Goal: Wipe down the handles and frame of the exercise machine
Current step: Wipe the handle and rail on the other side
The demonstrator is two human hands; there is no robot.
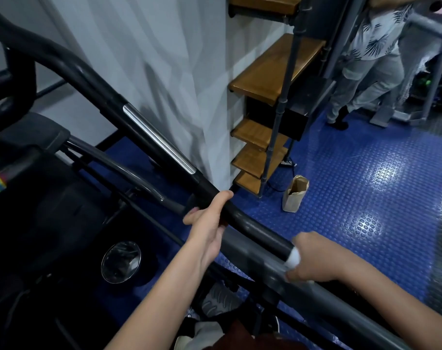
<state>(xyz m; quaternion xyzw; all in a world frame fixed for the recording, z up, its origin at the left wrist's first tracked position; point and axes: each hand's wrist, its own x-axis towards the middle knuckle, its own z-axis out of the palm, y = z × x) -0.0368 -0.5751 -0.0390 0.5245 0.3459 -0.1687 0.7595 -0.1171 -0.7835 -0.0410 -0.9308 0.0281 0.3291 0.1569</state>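
Observation:
A long black handlebar (129,122) of the exercise machine runs diagonally from upper left to lower right, with a shiny metal sensor strip (159,138) along it. My left hand (207,223) grips the black bar just below that strip, thumb over the top. Lower down, where the black grip meets the grey frame tube (341,299), my right hand (313,258) holds a small white cloth (293,257) wrapped against the bar. Most of the cloth is hidden under my fingers.
The machine's black console and body (50,210) fill the left side, with a round cup holder (121,262). A wooden shelf rack (270,102) stands by the white wall. A brown paper bag (295,193) sits on the blue studded floor (366,198). Another person (366,66) stands at the upper right.

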